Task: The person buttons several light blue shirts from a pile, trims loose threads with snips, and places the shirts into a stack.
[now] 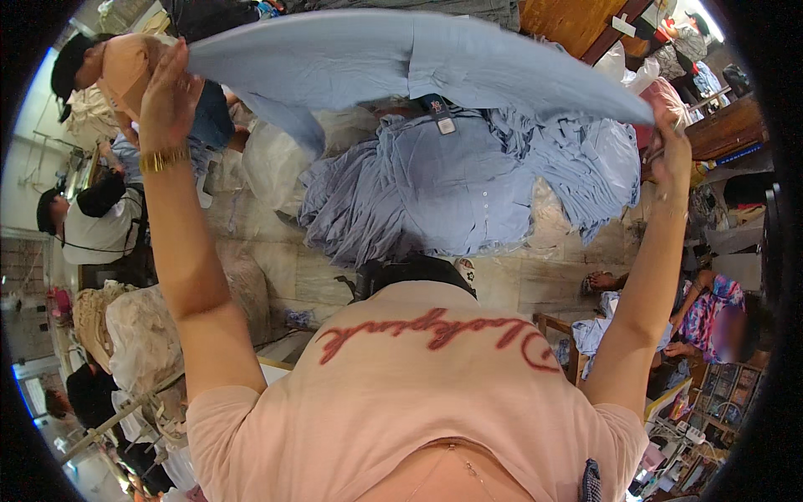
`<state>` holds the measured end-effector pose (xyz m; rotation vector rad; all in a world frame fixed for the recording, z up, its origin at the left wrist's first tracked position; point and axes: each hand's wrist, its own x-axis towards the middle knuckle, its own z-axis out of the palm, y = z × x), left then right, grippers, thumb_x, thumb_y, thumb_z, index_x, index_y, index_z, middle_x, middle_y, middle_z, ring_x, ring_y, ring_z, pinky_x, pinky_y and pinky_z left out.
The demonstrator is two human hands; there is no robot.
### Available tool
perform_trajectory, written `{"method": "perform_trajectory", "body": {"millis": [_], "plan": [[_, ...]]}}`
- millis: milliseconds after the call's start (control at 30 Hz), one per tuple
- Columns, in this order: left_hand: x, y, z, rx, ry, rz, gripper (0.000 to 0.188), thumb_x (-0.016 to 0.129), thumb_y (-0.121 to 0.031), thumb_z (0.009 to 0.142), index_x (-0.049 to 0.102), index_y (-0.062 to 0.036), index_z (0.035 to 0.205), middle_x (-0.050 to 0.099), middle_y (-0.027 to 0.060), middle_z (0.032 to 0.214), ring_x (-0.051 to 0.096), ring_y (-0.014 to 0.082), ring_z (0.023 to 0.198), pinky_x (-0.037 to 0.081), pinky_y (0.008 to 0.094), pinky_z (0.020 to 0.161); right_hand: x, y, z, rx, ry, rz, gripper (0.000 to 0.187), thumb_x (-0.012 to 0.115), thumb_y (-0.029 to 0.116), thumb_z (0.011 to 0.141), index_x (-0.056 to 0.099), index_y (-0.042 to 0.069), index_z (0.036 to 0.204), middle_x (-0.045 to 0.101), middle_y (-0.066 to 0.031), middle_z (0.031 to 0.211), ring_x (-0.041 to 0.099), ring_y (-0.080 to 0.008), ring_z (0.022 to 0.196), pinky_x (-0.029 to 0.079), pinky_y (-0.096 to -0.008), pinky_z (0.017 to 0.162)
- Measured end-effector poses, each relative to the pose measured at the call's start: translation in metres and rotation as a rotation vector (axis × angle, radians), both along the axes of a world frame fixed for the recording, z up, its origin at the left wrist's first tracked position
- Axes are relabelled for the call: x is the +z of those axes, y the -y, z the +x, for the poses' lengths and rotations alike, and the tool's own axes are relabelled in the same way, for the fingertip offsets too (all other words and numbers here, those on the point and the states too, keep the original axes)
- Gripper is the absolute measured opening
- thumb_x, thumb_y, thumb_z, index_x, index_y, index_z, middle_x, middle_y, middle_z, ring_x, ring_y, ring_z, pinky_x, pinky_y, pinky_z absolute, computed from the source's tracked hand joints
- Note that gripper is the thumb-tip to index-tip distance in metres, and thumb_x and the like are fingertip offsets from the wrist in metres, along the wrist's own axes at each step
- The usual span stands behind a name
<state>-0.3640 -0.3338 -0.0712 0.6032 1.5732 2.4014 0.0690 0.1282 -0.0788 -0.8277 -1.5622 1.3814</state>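
A light blue shirt (343,63) is stretched wide in the air between my raised arms, its cloth slightly blurred. My left hand (170,96), with a gold bracelet at the wrist, grips one end at the upper left. The other end is pinched in my right hand (669,155) at the upper right. Below the raised cloth lies a heap of matching blue shirts (452,188), some with a row of buttons showing. A tag (442,117) hangs over the heap, just under the stretched cloth.
Clear plastic bags (288,159) lie left of the heap. White and beige bundles (142,330) stand at the left. Several people work nearby, one in a patterned top (719,314) at the right. A wooden panel (573,25) stands at the far side.
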Motion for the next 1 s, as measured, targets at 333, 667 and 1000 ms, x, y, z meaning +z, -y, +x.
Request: {"method": "perform_trajectory", "body": {"millis": [333, 667, 1000], "plan": [[-0.267, 0.089, 0.1, 0.083, 0.352, -0.408, 0.011, 0.06, -0.003, 0.071, 0.058, -0.0039, 0.082, 0.055, -0.0002, 0.08, 0.05, 0.0089, 0.077, 0.038, 0.0219, 0.073, -0.286, 0.101, 0.063, -0.087, 0.249, -0.394, 0.009, 0.058, 0.011, 0.077, 0.06, 0.005, 0.083, 0.046, 0.0025, 0.055, 0.039, -0.0062, 0.043, 0.029, -0.0187, 0.038], [-0.318, 0.097, 0.12, 0.034, 0.092, -1.232, 0.01, 0.061, -0.008, 0.072, 0.061, -0.0069, 0.082, 0.057, 0.0047, 0.08, 0.053, 0.0156, 0.076, 0.042, 0.0269, 0.069, -0.38, 0.118, 0.107, -0.076, 0.673, -0.241, 0.028, 0.059, 0.004, 0.072, 0.054, 0.004, 0.1, 0.055, -0.0053, 0.074, 0.048, -0.0145, 0.052, 0.04, -0.026, 0.049], [-0.287, -0.122, 0.161, -0.236, -1.148, -0.923, 0.028, 0.054, -0.005, 0.068, 0.061, -0.0104, 0.095, 0.054, 0.0047, 0.1, 0.054, 0.0229, 0.09, 0.044, 0.0337, 0.078, -0.36, 0.166, -0.019, 0.295, 0.824, 0.187, 0.032, 0.057, 0.006, 0.068, 0.05, 0.0, 0.099, 0.056, -0.0154, 0.091, 0.055, -0.0285, 0.084, 0.043, -0.0345, 0.075]]}}
